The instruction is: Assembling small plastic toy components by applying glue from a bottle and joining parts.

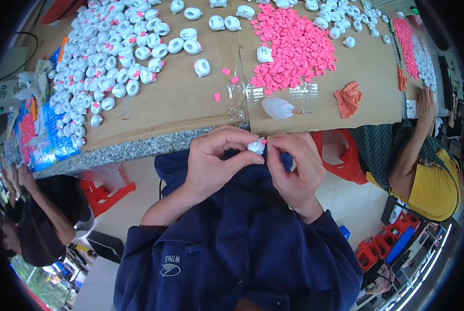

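In front of my chest, near the table's edge, my left hand [211, 158] pinches a small white hollow plastic piece [256, 147] between thumb and fingers. A tiny pink piece [264, 141] sits against its right side, where the thumb and forefinger of my right hand [298, 163] close on it. Just beyond my hands a translucent squeeze bottle [277, 108] with a needle tip lies on its side on the cardboard. Farther back is a heap of small pink pieces [294, 49]. Many white hollow pieces [113, 57], some with pink bits on them, spread over the left side.
Cardboard [164, 106] covers the stone-edged table [123, 155]. A crumpled orange cloth [348, 99] lies right of the bottle. More white pieces [341, 20] lie at the back right. Co-workers sit on both sides; one's hand [426, 106] rests on the table at right. Red stools [341, 158] stand below.
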A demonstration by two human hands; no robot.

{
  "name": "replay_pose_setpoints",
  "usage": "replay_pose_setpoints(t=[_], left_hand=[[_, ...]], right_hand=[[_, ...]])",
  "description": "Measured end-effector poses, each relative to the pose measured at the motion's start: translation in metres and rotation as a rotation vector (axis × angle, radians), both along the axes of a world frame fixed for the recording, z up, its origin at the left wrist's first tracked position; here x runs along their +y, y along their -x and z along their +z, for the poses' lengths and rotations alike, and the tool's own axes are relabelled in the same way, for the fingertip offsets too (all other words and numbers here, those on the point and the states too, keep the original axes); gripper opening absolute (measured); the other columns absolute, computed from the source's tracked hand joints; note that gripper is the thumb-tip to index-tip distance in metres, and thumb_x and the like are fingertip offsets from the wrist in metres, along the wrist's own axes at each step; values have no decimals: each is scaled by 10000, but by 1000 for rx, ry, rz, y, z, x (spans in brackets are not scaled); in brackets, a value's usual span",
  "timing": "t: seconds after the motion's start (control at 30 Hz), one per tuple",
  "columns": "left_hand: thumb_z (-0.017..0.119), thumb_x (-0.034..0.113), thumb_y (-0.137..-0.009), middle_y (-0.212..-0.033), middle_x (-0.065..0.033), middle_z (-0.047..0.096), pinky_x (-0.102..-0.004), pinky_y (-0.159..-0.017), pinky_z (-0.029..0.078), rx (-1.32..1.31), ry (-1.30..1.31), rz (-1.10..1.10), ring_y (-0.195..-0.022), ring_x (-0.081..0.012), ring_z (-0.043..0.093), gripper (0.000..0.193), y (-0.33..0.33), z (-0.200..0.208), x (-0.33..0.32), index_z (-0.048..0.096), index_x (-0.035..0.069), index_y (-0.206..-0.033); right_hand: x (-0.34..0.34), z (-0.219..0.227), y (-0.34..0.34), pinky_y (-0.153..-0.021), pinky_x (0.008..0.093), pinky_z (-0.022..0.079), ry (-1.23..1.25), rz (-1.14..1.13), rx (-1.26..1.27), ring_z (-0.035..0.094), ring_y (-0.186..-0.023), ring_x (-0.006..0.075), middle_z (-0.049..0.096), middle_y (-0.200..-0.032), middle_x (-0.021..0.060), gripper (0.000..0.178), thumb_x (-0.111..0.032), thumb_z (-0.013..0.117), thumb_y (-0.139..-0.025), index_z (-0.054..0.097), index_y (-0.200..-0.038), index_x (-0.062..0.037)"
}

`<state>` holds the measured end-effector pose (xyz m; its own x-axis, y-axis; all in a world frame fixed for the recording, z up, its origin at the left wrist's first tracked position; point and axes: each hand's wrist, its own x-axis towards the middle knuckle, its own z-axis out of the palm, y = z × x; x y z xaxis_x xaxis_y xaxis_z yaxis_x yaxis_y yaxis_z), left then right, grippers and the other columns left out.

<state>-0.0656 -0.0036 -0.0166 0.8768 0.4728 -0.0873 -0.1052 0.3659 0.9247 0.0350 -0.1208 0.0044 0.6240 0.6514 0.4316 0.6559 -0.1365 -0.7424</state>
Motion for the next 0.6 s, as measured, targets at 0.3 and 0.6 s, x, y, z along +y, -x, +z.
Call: replay_pose_setpoints(t=[0.3, 0.6], left_hand=[[653, -101, -733, -960, -117, 600, -262, -781, 518, -33, 198, -55, -882, -165, 613, 242, 3, -3, 1, 590, -59, -963], [658, -77, -739, -989, -125, 613, -260, -787, 505, -7, 125, -23, -889, -161, 612, 234, 3, -5, 2, 613, -40, -966]], right_hand=[[-4, 5, -3, -580, 241, 445, 8, 59, 186, 571, -672, 163, 609, -775, 105, 224, 127, 661, -660, 591, -849, 29], [-9, 6, -3, -609, 260, 442, 13, 67, 245, 563, -694, 175, 615, -758, 90, 209, 80, 682, -671, 605, -858, 28]])
